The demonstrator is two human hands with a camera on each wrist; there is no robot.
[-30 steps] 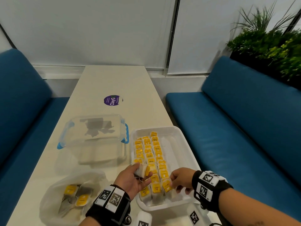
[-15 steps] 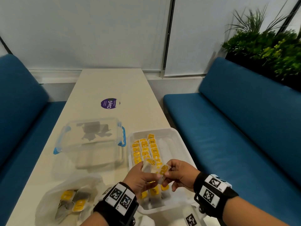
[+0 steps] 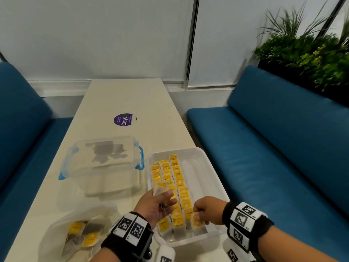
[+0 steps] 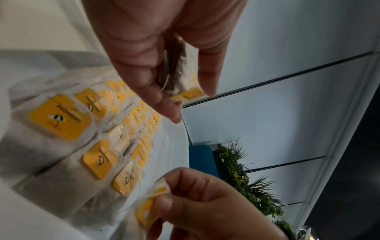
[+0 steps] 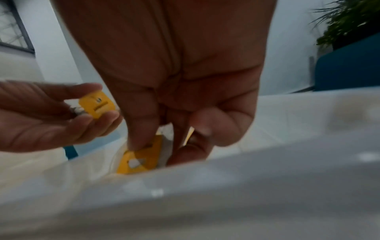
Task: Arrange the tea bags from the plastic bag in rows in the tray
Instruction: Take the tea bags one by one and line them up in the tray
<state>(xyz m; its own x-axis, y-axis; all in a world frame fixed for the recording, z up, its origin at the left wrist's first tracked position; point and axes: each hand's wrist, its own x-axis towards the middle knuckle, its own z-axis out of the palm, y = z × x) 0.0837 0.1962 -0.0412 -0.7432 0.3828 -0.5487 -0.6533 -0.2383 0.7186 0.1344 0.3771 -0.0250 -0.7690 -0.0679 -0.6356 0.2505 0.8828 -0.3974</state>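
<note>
The head view looks forward and down along the counter (image 3: 122, 95) from above, taking in both hands, the tray (image 3: 211, 178) and the benches either side. The left wrist view sits close under the left hand (image 4: 156, 48), rolled sideways, facing across the tray (image 4: 174, 134) toward the wall. The right wrist view peers from just outside the tray's near wall (image 5: 226, 186) past the right hand (image 5: 174, 73); all three share the tray and both hands.

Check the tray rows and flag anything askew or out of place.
Nothing is spilled or damaged. The rows in the tray are neat, though a few tags show pale backs, not yellow. The right hand is setting a tea bag at the near end.
</note>
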